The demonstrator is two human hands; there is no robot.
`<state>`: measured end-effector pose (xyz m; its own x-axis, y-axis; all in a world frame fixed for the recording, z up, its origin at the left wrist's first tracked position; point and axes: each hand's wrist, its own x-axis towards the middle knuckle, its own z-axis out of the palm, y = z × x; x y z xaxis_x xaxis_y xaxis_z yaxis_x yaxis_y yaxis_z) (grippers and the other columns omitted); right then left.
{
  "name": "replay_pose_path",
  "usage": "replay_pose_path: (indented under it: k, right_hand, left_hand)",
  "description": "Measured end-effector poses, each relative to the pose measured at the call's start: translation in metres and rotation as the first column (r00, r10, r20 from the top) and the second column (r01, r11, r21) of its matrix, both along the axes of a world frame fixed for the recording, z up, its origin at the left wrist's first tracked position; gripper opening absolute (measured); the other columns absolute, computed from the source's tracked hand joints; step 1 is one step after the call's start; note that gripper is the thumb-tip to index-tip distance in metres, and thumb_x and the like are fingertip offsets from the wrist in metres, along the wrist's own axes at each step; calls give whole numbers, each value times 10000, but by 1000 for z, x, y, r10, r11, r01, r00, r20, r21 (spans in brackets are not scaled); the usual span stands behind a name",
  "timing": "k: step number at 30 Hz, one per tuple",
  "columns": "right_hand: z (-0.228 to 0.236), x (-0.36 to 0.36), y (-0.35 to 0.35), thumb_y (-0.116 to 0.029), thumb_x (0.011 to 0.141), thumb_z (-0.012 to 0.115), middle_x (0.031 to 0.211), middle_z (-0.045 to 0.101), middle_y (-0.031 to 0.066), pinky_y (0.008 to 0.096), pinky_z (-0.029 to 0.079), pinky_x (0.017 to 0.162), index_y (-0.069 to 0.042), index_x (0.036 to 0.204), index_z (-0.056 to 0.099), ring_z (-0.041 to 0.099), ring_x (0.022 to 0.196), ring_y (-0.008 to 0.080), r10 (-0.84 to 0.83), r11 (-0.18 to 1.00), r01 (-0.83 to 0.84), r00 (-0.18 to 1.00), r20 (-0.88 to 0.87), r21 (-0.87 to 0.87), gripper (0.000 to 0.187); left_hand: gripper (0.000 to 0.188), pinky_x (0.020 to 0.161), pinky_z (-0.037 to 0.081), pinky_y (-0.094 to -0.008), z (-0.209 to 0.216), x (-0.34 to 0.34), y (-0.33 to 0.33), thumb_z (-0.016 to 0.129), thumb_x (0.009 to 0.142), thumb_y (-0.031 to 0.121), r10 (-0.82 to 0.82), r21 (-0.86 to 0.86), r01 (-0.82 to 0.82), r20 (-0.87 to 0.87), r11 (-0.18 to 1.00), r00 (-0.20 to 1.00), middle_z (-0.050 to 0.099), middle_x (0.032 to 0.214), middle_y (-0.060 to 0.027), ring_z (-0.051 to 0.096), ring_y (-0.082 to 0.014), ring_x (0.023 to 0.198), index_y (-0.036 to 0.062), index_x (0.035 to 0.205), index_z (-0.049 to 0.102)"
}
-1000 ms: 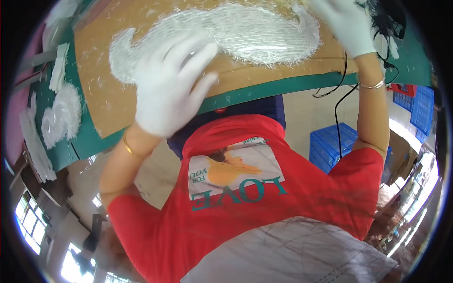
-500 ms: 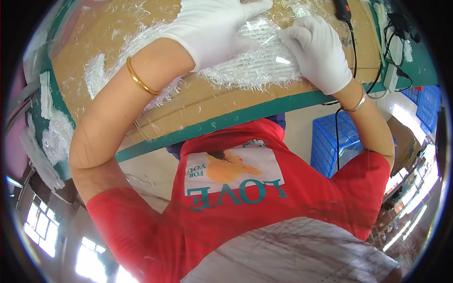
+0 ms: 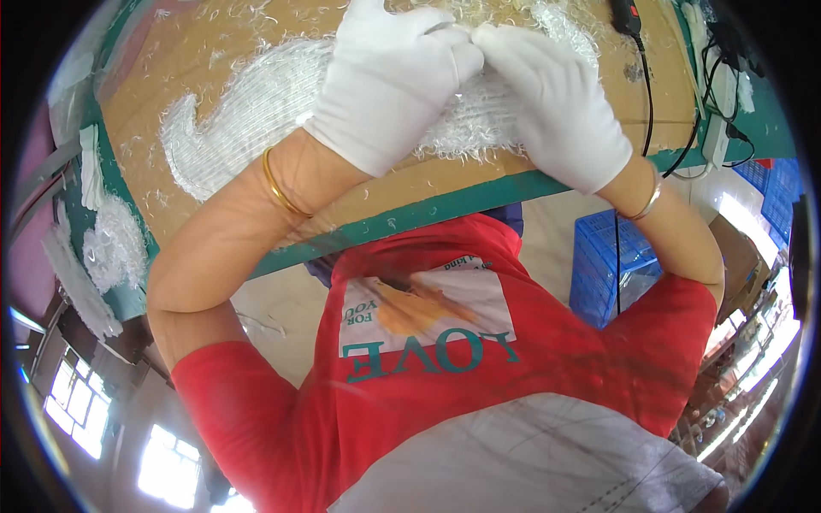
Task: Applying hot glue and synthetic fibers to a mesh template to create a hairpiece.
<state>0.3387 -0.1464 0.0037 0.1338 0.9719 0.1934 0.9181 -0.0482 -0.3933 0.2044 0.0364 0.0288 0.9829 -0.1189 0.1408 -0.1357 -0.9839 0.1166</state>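
Fabric [image 3: 256, 107], white, ribbed and shaggy along its edges, lies on a sheet of brown cardboard [image 3: 137, 120], reaching from about eleven o'clock to one o'clock of the view; the cardboard rests on a green worktop [image 3: 402, 221], whose near edge shows below it. The left hand [image 3: 389, 90], in a white glove, is over the middle of the fabric at twelve o'clock, its fingers curled inward; the right hand [image 3: 560, 111], gloved likewise, comes over the fabric from between one and two o'clock, its fingers bent and drawn close together. The fingers of both hands meet above the fabric; I cannot tell whether they pinch a bit of it, as the gloves hide that spot.

Loose white fluff is scattered over the cardboard toward eleven o'clock; a shaggy white bundle [image 3: 115, 244] lies on the worktop at nine o'clock; a black device [image 3: 626, 17] with a red switch lies near one o'clock, its cord running down beside the right hand; a white power strip [image 3: 717, 141] is farther out at two o'clock. A gold bracelet [image 3: 280, 186] circles the left forearm, a silver bracelet [image 3: 652, 201] the right wrist; a blue crate [image 3: 594, 274] is on the floor at three o'clock.
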Motion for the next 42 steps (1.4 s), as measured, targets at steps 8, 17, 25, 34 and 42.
replay_pose_path:
  k: [8,17,25,34,42]
  right_hand:
    - [24,0,-13,62,759,592,1358,629,166,443,501,1017,-55,1321,614,603,1252,352,237,964,-220,966,101,-151,574]
    - [19,-20,33,23,806,623,1357,621,183,420,497,1039,-35,1357,580,600,1233,412,-143,958,103,980,-136,-266,555]
    - [-8,-20,5,-69,823,625,1297,638,116,439,503,960,-62,1313,617,612,1193,307,99,990,-129,921,376,57,490]
    - [20,-28,47,-85,836,660,1033,662,135,437,512,827,-93,1254,689,622,948,343,-192,977,175,970,146,120,419]
    - [30,-23,58,-145,775,689,991,619,177,450,501,829,-20,1338,607,605,947,356,-170,958,197,976,139,-210,583]
  left_hand:
    - [588,1131,325,-627,-55,4,10,780,777,379,223,-184,-137,615,973,756,651,1162,-135,585,-326,1183,30,1234,656]
    - [198,1107,349,-653,-19,-12,-30,625,841,178,152,136,-169,128,976,980,641,880,-136,600,-292,928,25,939,702]
    - [581,1136,284,-660,-45,-20,27,741,817,351,225,-128,-186,618,974,753,609,1320,-160,539,-363,1269,21,1281,625]
    - [542,1176,224,-611,34,-13,21,792,808,350,356,-138,-438,-396,888,846,607,1302,-112,519,-330,1279,86,1259,647]
    - [504,1055,342,-502,-3,-31,21,766,833,331,386,-225,-404,-121,887,915,646,1051,-117,589,-328,1059,73,1253,663]
